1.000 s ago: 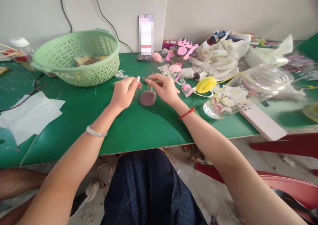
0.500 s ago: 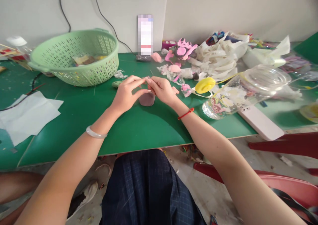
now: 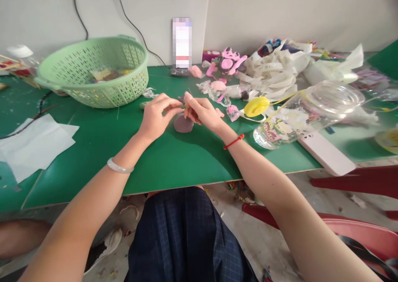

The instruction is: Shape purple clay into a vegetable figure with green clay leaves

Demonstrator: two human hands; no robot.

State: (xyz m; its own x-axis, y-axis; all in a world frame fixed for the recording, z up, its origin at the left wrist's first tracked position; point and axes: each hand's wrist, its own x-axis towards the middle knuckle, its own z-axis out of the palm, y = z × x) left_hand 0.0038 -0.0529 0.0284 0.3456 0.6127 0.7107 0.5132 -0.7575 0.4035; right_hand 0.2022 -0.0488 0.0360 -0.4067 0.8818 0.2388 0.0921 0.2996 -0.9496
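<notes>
A: What are the fingers doing?

B: The left hand (image 3: 155, 118) has its thumb and forefinger nearly together, beside a small purplish piece (image 3: 181, 99). The right hand (image 3: 203, 113) has curled fingers and a raised thumb at that same piece. I can't tell which hand clamps it, if either; the tips hide the contact.

A: Why meet there?

B: Probably so 2 hands can steady something tiny. Just below them, a mauve lump (image 3: 183, 124) sits on the bench (image 3: 174, 166), back from the front edge and within easy reach of each hand. Its top is partly hidden.

A: And around them?

B: Toward the back edge, a phone (image 3: 182, 45) stands upright by the wall, its screen likely turned that way for viewing. The green basket (image 3: 93, 95) is back left, perhaps to keep its loose bits together. White sheets (image 3: 37, 145) lie nearer the front left.

A: On the right?

B: A clear jar (image 3: 289, 122) lies tilted beside a yellow disc (image 3: 257, 107). A pale pink phone (image 3: 329, 154) reaches the front edge, slanting, seemingly just put aside.
</notes>
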